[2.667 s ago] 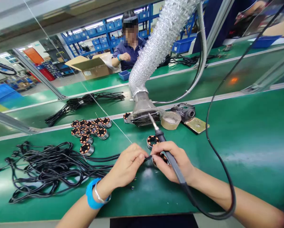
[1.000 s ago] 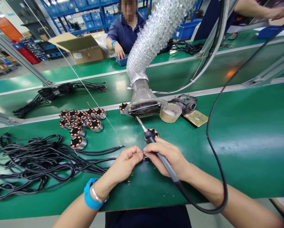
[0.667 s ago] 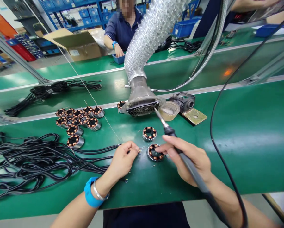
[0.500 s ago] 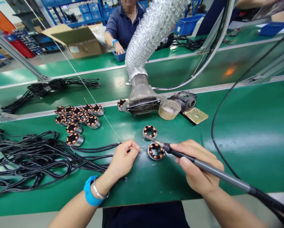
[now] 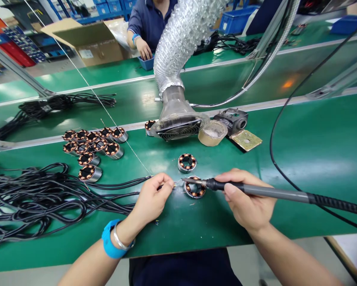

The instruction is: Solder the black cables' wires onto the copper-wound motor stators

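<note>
Two hands meet over the green bench [image 5: 286,159]. Left hand [image 5: 153,196] pinches the stripped end of a black cable [image 5: 127,183] between thumb and fingertips, holding it at the left edge of the near motor coil [image 5: 194,187], which lies flat on the bench. Right hand [image 5: 247,200] is closed around the soldering iron [image 5: 256,190], gripped like a pen.

Change noted: half a second ago the iron came in at a slant with its tip above the coil; a little before that it pointed up toward the fan. Now it lies almost level, tip lowered to the point where cable end and coil edge meet. Tip and wire look to be touching, but the joint is too small to confirm. Left hand has barely shifted. Judgement: the joint is being heated at this moment.

A second coil [image 5: 187,162] sits just behind the first, untouched. More coils [image 5: 92,147] cluster at left, near the cable heap [image 5: 38,194]. The extractor hose [image 5: 178,51] and its fan [image 5: 180,129] stand behind. A co-worker's hand [image 5: 143,48] rests at a blue tray on the far bench.
</note>
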A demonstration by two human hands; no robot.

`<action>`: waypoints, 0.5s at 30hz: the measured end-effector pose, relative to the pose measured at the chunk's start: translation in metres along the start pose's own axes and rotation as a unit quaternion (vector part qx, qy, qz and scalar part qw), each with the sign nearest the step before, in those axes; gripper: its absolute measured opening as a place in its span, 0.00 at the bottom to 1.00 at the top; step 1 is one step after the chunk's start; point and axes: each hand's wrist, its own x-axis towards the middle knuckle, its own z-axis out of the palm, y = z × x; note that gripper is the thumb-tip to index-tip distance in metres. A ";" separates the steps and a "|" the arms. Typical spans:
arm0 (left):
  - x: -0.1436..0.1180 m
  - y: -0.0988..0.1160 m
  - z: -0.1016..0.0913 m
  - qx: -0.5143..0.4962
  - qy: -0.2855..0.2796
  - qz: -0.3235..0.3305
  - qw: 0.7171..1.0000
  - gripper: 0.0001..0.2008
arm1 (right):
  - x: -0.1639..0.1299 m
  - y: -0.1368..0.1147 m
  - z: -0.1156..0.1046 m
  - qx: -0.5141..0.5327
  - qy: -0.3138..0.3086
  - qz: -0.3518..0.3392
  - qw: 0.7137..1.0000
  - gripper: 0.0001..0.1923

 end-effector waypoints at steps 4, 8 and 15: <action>0.000 0.000 0.000 0.002 -0.004 0.002 1.000 0.11 | 0.000 0.000 0.001 0.000 -0.010 -0.002 1.000 0.06; 0.000 0.001 0.000 0.006 0.000 0.002 1.000 0.12 | -0.001 0.000 0.000 -0.012 -0.020 -0.015 1.000 0.06; -0.001 0.001 -0.001 0.006 0.001 0.003 1.000 0.11 | -0.003 0.001 -0.001 -0.010 -0.019 -0.010 1.000 0.06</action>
